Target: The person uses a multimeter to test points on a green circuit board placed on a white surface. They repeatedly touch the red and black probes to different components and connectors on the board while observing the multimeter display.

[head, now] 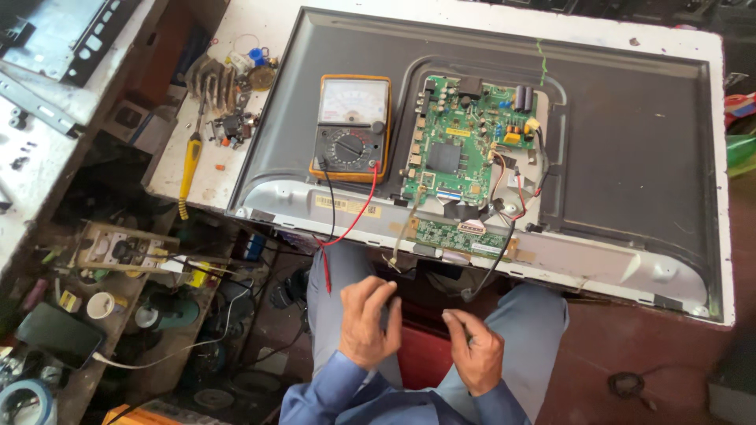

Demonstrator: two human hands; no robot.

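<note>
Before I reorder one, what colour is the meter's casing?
Orange-yellow around a dark face, on the meter; head view.
</note>
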